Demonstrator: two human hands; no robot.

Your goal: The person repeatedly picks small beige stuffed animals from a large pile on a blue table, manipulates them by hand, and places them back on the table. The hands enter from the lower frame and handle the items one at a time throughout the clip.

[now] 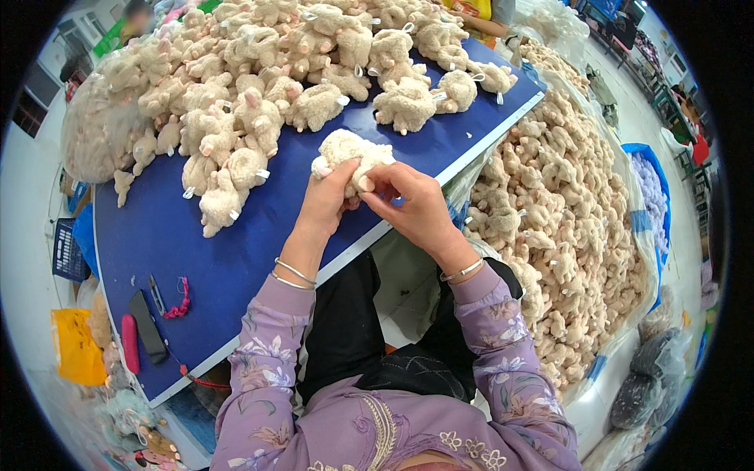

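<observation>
A small cream plush toy (349, 147) with a fleecy coat is held up over the near edge of the blue table. My left hand (327, 195) is closed around its left and lower side, thumb on top. At its right side, the thumb and forefinger of my right hand (414, 201) are pinched on the plush; whether a thread or tag lies between them is too small to make out. Beyond my hands lies a large heap of similar plush toys (251, 118), many with white loop tags.
The blue table (236, 290) has a pale raised edge. On its left lie snips (156, 294) with a pink cord, a dark flat strip (147, 326) and a pink object (129, 344). A big sack (581, 235) full of plush toys stands at my right. Another person (488, 23) is across the table.
</observation>
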